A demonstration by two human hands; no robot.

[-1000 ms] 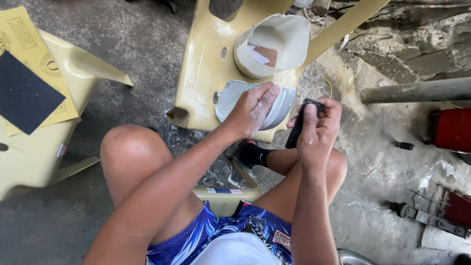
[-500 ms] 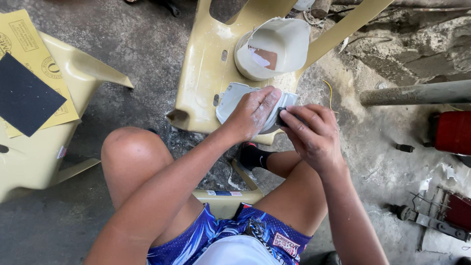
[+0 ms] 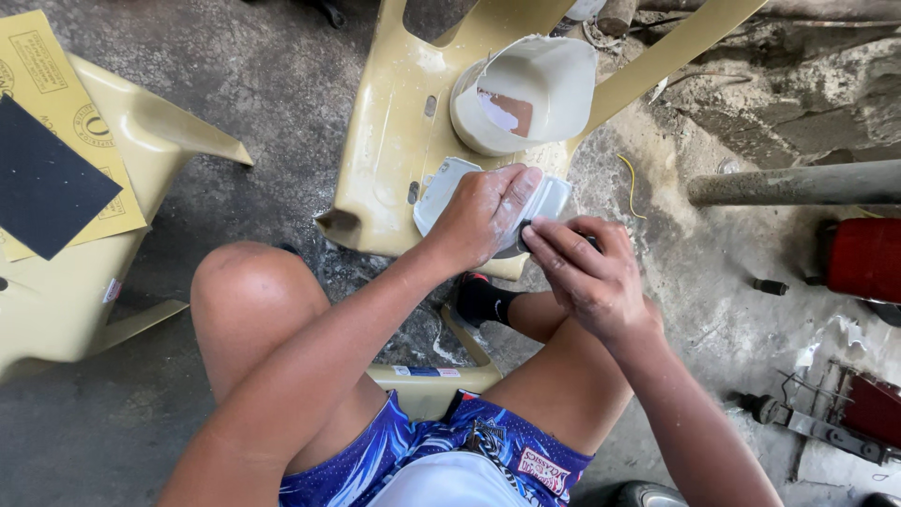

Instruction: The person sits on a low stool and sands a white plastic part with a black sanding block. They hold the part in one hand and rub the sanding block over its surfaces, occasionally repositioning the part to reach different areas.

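Head view only, so we look straight down at our own knees and hands. Our left hand (image 3: pixel 483 214) lies flat on a pale grey moulded panel (image 3: pixel 441 183), with the fingers spread a little and pressing it down; it is closed around nothing. The panel rests on the yellow plastic chair (image 3: pixel 385 122) that lies overturned in front of us, near its lower edge. Our right hand (image 3: pixel 587 272) is just beside the left one, the fingertips (image 3: pixel 537 239) bent together and pinching a small dark piece (image 3: pixel 522 235) against the right end of the panel. We cannot tell what this piece is, because the fingers hide most of it.

Above the panel, on the same chair, stands a white cut container (image 3: pixel 526 89) with a brown scrap inside. At the far left a second yellow chair (image 3: pixel 84 272) carries a yellow sheet (image 3: pixel 42 66) and a black sandpaper sheet (image 3: pixel 47 183) on top of it. On the concrete floor (image 3: pixel 282 84) at the right we see a grey pipe (image 3: pixel 798 183) and a red object (image 3: pixel 863 258), well apart from the hands.
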